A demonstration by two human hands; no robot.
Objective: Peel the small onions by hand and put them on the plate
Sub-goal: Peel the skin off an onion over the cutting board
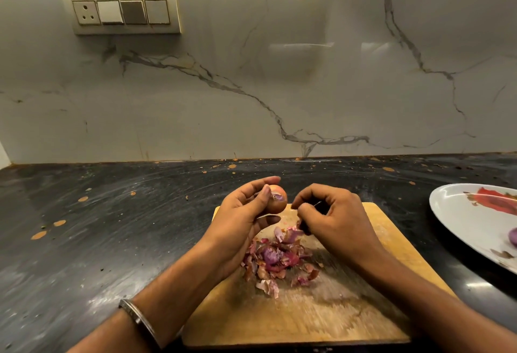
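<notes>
Pinkish onion gripped in left hand, just beside curled right hand, whose hold cannot be told.

on the counter, a cutting board; on the board, a pile of peels. above the board, left hand with an onion, right hand just beside. right of the board, a plate. behind, on the wall, a switch panel.

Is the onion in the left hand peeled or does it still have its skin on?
Mostly unpeeled: the onion held by the left hand shows orange-brown dry skin, with only a small purple patch exposed.
</notes>
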